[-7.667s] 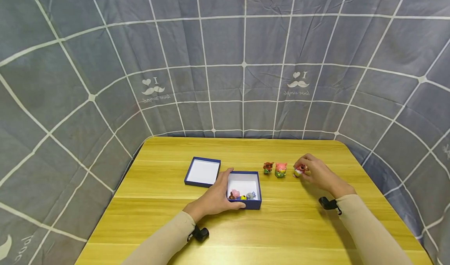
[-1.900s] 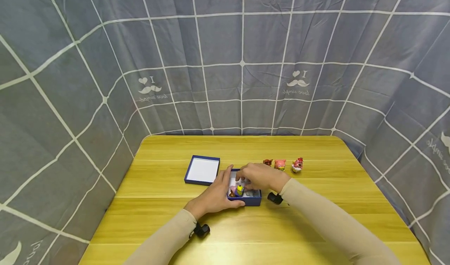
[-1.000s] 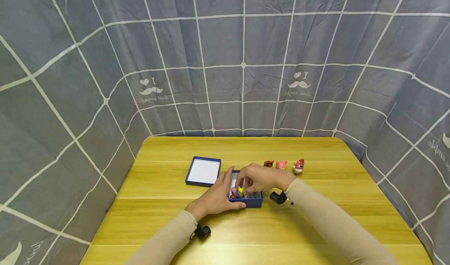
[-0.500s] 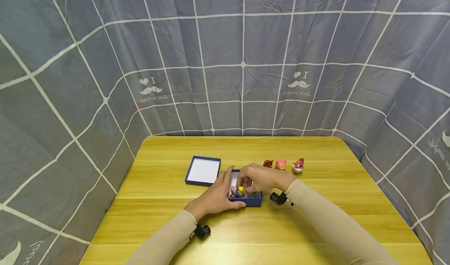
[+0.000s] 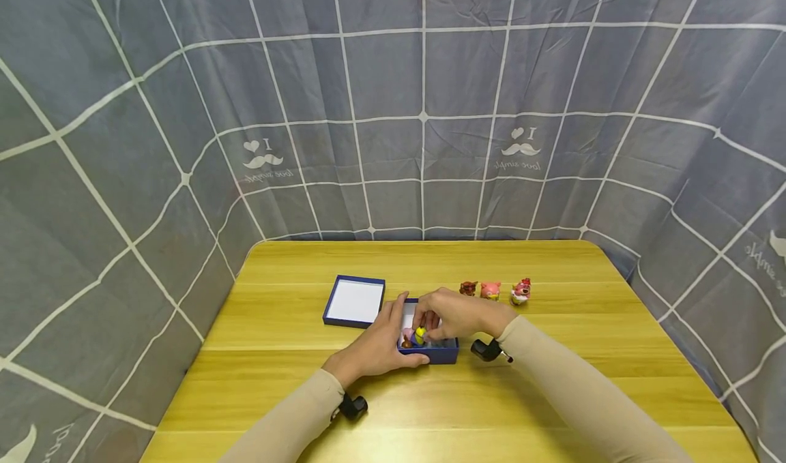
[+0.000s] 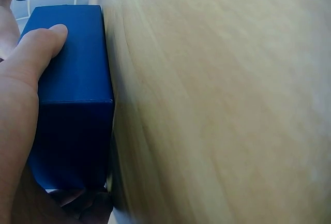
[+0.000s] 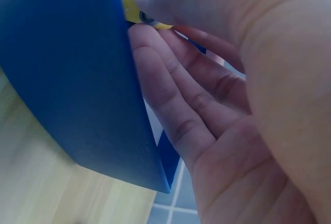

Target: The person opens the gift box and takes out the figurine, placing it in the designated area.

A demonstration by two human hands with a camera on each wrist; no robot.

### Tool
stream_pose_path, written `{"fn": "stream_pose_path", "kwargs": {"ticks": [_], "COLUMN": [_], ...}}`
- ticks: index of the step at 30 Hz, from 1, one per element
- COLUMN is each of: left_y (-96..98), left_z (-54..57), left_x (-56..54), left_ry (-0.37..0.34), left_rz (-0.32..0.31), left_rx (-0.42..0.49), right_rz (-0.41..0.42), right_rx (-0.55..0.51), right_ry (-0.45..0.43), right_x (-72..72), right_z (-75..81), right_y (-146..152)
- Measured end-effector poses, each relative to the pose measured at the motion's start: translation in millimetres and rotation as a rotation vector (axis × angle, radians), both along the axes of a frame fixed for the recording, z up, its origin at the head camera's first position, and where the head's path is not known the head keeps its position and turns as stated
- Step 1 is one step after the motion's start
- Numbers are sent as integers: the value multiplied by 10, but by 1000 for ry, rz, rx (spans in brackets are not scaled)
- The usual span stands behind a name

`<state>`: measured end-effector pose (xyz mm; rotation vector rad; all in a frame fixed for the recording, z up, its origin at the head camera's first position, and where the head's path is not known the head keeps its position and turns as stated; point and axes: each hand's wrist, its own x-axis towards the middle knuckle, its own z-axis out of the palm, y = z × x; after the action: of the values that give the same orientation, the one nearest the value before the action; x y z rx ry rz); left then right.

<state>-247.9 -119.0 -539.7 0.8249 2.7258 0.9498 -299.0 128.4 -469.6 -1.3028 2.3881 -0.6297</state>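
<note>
A blue box with a white inside stands open on the table. My left hand grips its left end, the thumb along the front wall in the left wrist view. My right hand reaches into the box from the right. Between its thumb and fingers it pinches a yellow-and-blue toy figurine; a round goggle-like eye shows on the figurine in the right wrist view. A pink figurine and a brown one lie at the box's left end. My right hand covers much of the interior.
The blue-rimmed lid lies white side up, behind and left of the box. Beyond my right hand stand a reddish-brown figurine, a pink pig-like one and a red-and-white one. A grey checked curtain surrounds the table.
Since the earliest frame, my right hand has left the red-and-white figurine at the row's right end, moved left into the box and pinched the yellow-and-blue figurine. My left hand stays on the box.
</note>
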Motion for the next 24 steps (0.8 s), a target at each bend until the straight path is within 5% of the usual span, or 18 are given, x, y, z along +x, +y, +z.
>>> {"fn": "stream_pose_path", "kwargs": {"ticks": [24], "left_y": [-9], "left_z": [39], "left_x": [28], "left_ry": [-12], "left_rz": [3], "left_rx": [-12], "right_rz": [-37], "right_rx": [-73], "right_ry": [39], "right_x": [88], "right_z": [9], "right_y": [72]}}
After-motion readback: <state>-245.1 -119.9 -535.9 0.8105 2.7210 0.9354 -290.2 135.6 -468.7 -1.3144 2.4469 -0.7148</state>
